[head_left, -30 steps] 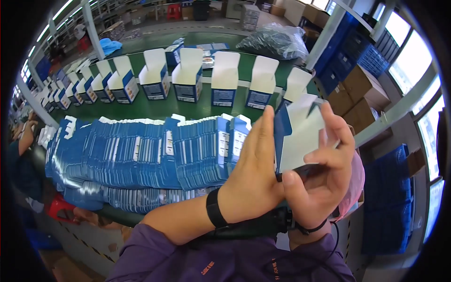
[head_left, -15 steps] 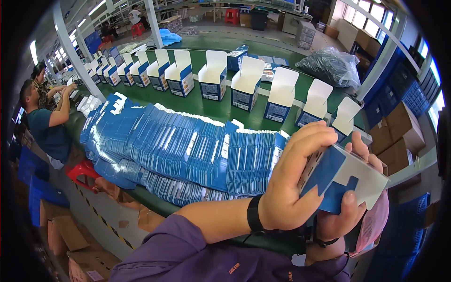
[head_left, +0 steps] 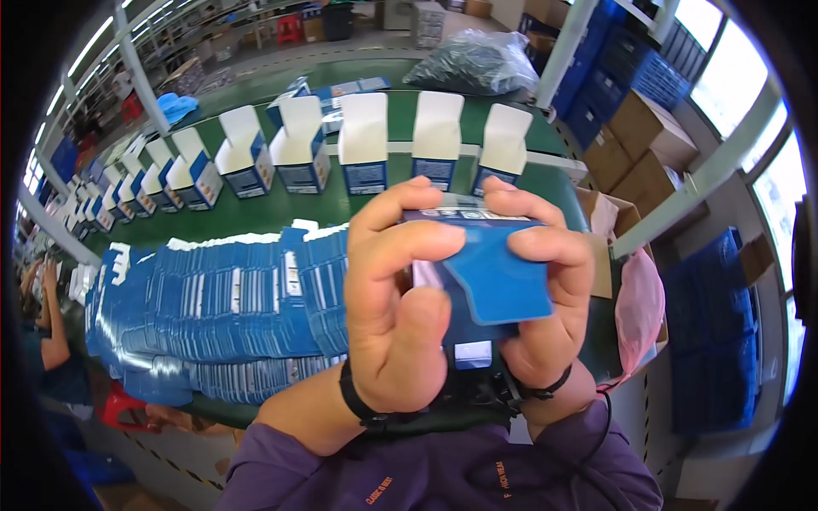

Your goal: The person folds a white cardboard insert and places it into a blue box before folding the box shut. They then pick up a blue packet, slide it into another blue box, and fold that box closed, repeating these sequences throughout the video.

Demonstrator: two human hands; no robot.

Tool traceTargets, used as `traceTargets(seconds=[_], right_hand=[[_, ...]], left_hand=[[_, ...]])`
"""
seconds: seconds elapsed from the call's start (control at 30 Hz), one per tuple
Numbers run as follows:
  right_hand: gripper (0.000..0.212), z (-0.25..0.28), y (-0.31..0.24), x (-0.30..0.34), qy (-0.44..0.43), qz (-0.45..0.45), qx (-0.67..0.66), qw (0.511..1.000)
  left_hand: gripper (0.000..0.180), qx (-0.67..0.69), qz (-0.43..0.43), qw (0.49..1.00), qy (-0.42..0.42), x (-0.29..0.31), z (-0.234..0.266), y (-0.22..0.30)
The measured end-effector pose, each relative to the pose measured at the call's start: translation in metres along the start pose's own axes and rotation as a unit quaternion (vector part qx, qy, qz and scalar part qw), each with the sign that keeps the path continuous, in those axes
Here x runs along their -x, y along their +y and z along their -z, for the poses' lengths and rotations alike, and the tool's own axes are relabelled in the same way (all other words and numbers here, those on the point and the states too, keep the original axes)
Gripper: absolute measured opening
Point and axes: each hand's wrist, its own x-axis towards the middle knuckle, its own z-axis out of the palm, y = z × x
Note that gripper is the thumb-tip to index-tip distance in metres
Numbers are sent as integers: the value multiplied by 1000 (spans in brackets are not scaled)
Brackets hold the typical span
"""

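Between my two hands, above the near edge of the green bench, is a small blue and white cardboard box (head_left: 503,277), part folded. My left hand (head_left: 394,307) grips its left side with the fingers curled over the top and the thumb below. On its right side my right hand (head_left: 552,285) holds it too, fingertips on the upper edge. A blue flap faces me; the far side is hidden. To the left of my hands lie long rows of flattened blue cartons (head_left: 213,298). Beyond them stands a line of erected boxes (head_left: 364,145) with white lids raised.
A plastic bag of dark stuff (head_left: 473,64) lies at the far side of the green bench (head_left: 545,196). To the right are a pink bag (head_left: 639,298), brown cartons (head_left: 648,128) and stacked blue crates (head_left: 716,332). Another person's arm (head_left: 53,315) shows at far left.
My view has swung to the right, so the bench scene shifts left. The box is turned so a blue flap faces me, and both hands have closed round its sides.
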Motion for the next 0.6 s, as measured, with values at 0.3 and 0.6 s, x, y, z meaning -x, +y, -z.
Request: traceTargets(seconds=[0.3, 0.6], right_hand=[[29, 14, 11, 8, 29, 11, 95, 995], [59, 29, 0, 3, 39, -51, 82, 995]], left_hand=[[46, -80, 19, 996, -18, 3, -24, -11], [59, -87, 63, 993, -44, -11, -42, 4]])
